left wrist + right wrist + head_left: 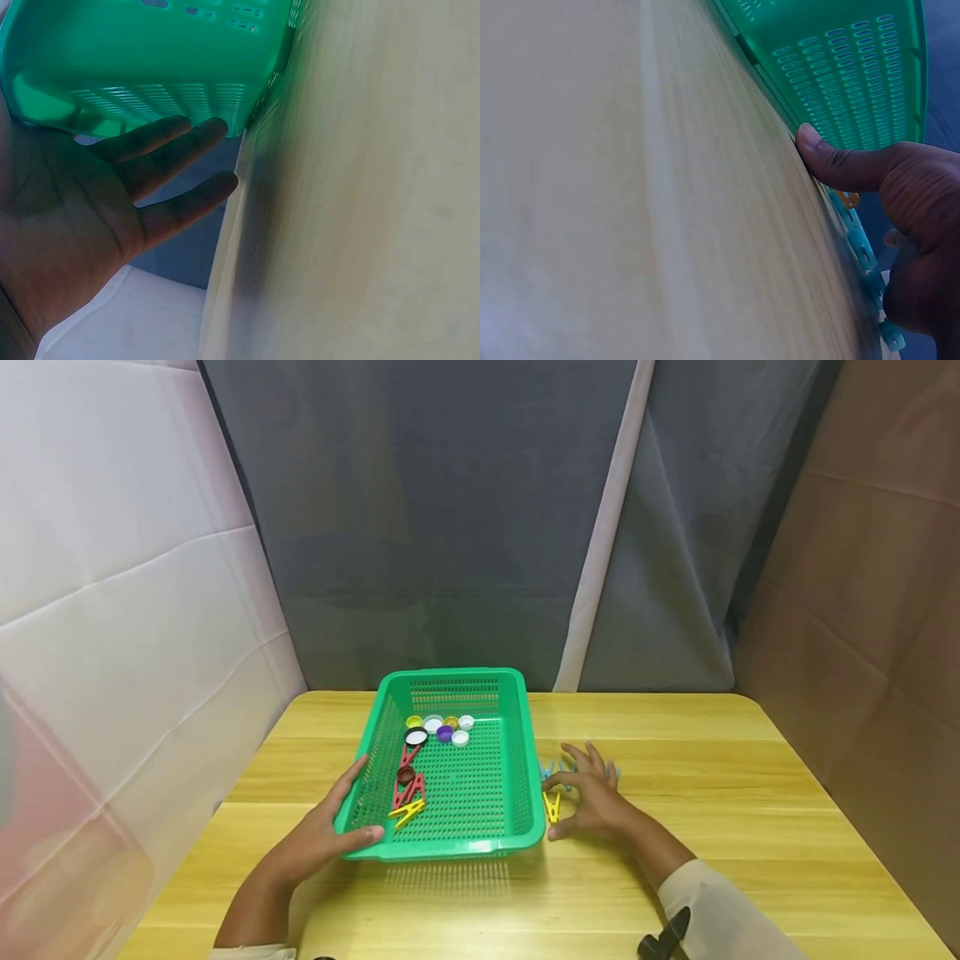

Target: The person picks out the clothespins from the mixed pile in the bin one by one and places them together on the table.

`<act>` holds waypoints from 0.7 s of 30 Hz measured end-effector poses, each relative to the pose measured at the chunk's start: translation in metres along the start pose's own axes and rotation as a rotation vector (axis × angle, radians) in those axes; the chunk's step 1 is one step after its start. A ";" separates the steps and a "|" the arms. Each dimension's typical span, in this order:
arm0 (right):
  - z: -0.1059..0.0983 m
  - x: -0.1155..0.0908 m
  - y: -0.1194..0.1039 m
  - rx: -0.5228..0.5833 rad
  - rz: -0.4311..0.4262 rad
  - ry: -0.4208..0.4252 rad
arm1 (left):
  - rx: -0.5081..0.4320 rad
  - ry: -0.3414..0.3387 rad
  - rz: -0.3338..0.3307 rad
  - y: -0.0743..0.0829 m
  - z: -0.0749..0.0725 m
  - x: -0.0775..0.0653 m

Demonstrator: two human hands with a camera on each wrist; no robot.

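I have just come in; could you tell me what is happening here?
A person's left hand rests on the left side of a green basket, while the right hand is at a yellow clothespin on the table beside it. Blue clothespins lie there, partly hidden. The basket holds round caps, red clothespins and another yellow one.

Head view: right grip (596, 802) is covering parts of the blue clothespins (547, 771), leaving their number unclear. Brown cap (406, 775) is masking part of the red clothespins (418, 787). Most fingers of left grip (318, 839) are hiding behind the green basket (480, 846). Left sleeve (251, 953) is running off the bottom edge; a dark item (324, 957) is poking in beside it, too little showing to identify.

Left wrist view: top edge is cutting off the basket; surface (360, 187) is blurring.

Right wrist view: thumb is screening most of the yellow clothespin (847, 199); right edge is cropping the hand.
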State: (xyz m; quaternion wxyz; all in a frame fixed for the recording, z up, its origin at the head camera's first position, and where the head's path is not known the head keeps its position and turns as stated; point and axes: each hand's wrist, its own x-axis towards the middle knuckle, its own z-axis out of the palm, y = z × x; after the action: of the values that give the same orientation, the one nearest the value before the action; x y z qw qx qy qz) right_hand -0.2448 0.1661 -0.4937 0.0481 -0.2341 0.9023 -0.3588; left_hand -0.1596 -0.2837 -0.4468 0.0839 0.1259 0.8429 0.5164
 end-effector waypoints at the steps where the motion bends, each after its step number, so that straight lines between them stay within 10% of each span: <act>1: 0.000 0.000 0.000 0.001 -0.003 -0.001 | -0.001 0.000 0.001 0.000 0.000 0.000; 21: 0.001 0.003 -0.002 -0.001 -0.014 -0.003 | -0.011 0.003 -0.014 0.000 0.000 0.000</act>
State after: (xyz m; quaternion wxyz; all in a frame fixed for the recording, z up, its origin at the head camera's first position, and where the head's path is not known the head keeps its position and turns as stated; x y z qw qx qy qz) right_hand -0.2461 0.1630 -0.4926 0.0467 -0.2411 0.9008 -0.3582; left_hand -0.1595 -0.2842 -0.4471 0.0869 0.1185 0.8411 0.5205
